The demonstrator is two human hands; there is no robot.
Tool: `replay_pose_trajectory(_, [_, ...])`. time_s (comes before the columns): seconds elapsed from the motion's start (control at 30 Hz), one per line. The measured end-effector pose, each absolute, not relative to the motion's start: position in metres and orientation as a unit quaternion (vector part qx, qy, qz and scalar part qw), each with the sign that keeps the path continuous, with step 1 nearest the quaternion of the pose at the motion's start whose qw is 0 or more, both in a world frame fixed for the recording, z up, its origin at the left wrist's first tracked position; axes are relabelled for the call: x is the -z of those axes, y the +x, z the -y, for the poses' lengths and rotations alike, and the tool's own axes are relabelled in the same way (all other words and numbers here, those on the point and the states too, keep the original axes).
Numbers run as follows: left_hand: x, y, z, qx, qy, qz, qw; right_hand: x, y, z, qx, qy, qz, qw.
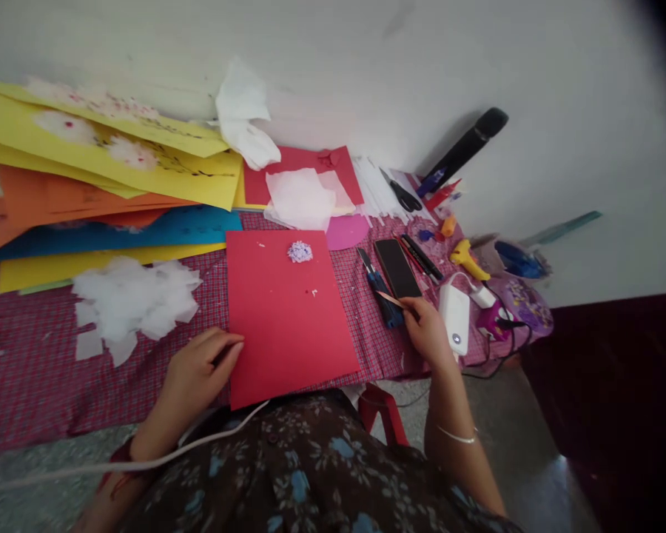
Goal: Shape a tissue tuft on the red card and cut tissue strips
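Head view, and from where I stand the blossom-trimmed yellow sheets (192,185) stacked at the back left of the table (38,385) look like finished pieces, while a heap of cut white tissue squares (133,300) before them seems material yet to be used. Next, the left hand (203,363) has thumb and fingertips close together at the left edge of a red paper sheet (288,326); whether they pinch it, I can't tell. That sheet reaches the table's front edge and carries only a purple-and-white clump (300,252) near its top and a few scraps (314,293), so I'd judge its decorating barely begun. Further right, the right hand (425,329) holds a slim pale stick (388,299) over a blue-handled tool (393,317), beside a black smartphone (397,268). Beneath everything runs a checked cloth (212,300), wrinkled at left; a pale wall (338,59) stands behind; a white power bank (453,318) and yellow glue gun (467,259) crowd the right end, above grey floor (527,414).
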State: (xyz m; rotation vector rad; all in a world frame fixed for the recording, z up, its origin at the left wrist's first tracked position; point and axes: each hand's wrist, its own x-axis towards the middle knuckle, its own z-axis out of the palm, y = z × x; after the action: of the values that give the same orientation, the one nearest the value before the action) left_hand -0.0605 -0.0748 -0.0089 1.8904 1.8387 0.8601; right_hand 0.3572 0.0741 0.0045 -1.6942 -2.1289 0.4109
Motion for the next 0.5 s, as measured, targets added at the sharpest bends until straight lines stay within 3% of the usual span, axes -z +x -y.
replay_pose_trajectory(0.5, [0.0032,-0.0557,0.0742,-0.309,0.659,-0.657,0.196,-0.0008,0.3579,-0.0782,-0.148,-0.614,0.752,0.189])
